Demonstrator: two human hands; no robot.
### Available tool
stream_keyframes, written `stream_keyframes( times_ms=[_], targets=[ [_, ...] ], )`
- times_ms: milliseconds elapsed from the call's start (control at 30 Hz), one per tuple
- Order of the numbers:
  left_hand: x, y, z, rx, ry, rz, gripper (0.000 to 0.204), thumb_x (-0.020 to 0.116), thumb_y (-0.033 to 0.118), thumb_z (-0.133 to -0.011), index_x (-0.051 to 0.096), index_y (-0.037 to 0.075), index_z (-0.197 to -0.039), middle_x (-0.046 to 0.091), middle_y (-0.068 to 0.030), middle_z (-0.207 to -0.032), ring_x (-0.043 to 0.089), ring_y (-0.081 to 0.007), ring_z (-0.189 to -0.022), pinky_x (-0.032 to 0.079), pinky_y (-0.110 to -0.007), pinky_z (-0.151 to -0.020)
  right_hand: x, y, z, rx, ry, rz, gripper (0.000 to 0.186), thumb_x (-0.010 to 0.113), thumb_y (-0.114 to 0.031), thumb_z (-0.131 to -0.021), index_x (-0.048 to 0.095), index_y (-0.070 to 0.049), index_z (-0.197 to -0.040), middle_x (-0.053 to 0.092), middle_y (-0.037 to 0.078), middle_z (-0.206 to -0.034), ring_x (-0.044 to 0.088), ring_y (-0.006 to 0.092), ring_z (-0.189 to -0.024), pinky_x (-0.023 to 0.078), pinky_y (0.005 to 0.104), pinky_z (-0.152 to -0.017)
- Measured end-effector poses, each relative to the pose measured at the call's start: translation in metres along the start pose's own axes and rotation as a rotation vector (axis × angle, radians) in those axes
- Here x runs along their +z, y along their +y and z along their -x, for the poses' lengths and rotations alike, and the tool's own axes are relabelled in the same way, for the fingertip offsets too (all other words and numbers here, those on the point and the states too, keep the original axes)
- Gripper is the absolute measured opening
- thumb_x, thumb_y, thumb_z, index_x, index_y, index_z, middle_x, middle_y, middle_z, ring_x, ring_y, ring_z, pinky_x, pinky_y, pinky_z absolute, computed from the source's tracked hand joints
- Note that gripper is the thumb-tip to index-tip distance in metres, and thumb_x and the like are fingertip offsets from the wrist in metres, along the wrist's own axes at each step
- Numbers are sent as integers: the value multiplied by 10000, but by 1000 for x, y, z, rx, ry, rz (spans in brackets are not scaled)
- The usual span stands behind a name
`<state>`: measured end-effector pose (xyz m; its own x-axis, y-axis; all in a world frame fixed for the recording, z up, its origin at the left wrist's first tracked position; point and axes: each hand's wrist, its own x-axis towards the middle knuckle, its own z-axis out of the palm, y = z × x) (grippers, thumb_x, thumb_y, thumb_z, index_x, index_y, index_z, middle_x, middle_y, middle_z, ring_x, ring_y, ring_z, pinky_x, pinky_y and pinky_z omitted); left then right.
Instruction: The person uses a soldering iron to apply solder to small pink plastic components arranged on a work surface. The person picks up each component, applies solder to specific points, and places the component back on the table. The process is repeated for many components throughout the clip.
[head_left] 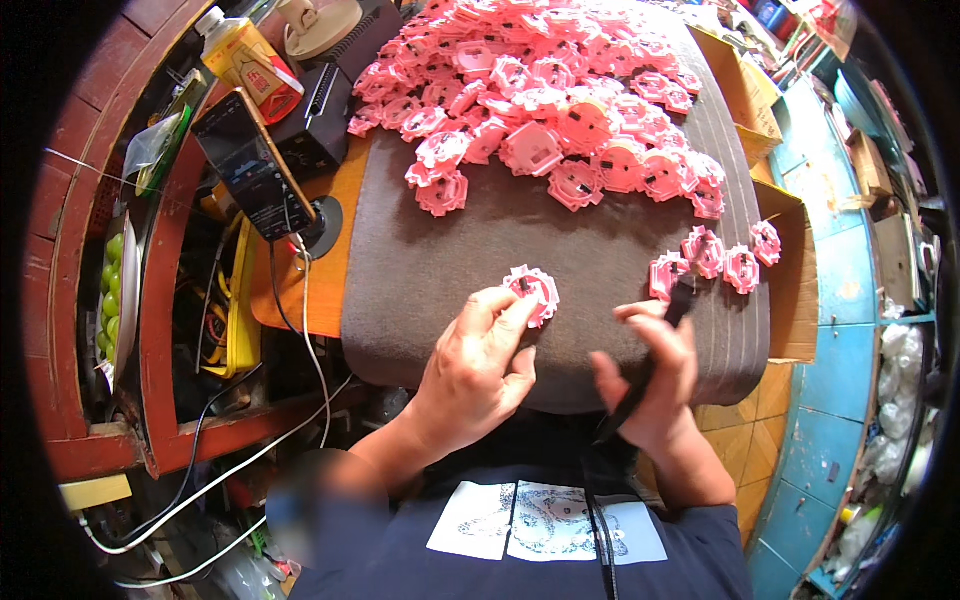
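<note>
At the near middle of the dark table mat, my left hand (pixel 480 350) is closed, its thumb and fingertips pinching a small pink plastic part (pixel 541 290). The part has a toothed outline and a dark spot in its centre. To the right, my right hand (pixel 662 375) holds a slim black tool (pixel 630 402) that slants across the palm, its upper end pointing away from me. Its exact kind is not clear. Just beyond that end are several similar loose pink parts (pixel 704 252). My two hands are apart.
A large heap of pink parts (pixel 560 110) covers the far side of the mat (pixel 450 260). At left, a phone (pixel 255 165) leans on a stand, with a bottle (pixel 250 65) behind it and white cables (pixel 312 345) hanging down. Cardboard boxes (pixel 795 280) stand along the right edge.
</note>
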<state>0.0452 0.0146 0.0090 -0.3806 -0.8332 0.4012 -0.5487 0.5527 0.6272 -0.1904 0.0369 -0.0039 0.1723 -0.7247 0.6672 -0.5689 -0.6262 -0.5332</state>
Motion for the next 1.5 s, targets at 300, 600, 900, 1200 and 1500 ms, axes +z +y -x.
stream_keyframes(
  times_ms=[300, 600, 900, 1200, 1500],
  targets=[
    [6, -12, -6, 46, 100, -45, 387, 742, -22, -808, 682, -9, -1190, 661, -194, -1180, 691, -399, -1008, 585, -473, -884, 43, -15, -36, -86, -177, -38, 631, 714, 41, -782, 560, -44, -1388, 664, 196, -1119, 627, 396, -912, 516, 472, -843],
    [7, -10, -10, 46, 93, 39, 278, 789, 16, -845, 747, 42, -1119, 663, -143, -1131, 693, -325, -949, 577, -430, -853, 45, -8, -36, 10, -109, -186, 649, 716, 48, -769, 579, -21, -1399, 673, 127, -939, 609, 328, -753, 494, 446, -710],
    [6, -8, -17, 18, 98, 63, 205, 797, 37, -869, 761, 49, -1071, 685, -130, -1073, 695, -330, -945, 567, -431, -844, 47, -4, -29, 105, -48, -245, 523, 681, 134, -820, 612, -7, -1319, 668, 131, -923, 643, 318, -772, 524, 433, -714],
    [8, -8, -15, 2, 123, 60, 184, 801, 19, -863, 763, 37, -1042, 689, -133, -1037, 700, -337, -926, 571, -421, -829, 45, -3, -23, -166, 62, -170, 619, 761, 48, -725, 615, -26, -1322, 711, 171, -1054, 686, 344, -857, 554, 454, -784],
    [11, -11, -11, -42, 181, 147, 226, 804, -21, -823, 775, 31, -1041, 703, -133, -1040, 731, -327, -920, 601, -400, -807, 45, -12, -24, -156, -65, -39, 578, 766, -35, -706, 650, -28, -1272, 733, 182, -1101, 711, 368, -911, 541, 470, -840]
  ],
)
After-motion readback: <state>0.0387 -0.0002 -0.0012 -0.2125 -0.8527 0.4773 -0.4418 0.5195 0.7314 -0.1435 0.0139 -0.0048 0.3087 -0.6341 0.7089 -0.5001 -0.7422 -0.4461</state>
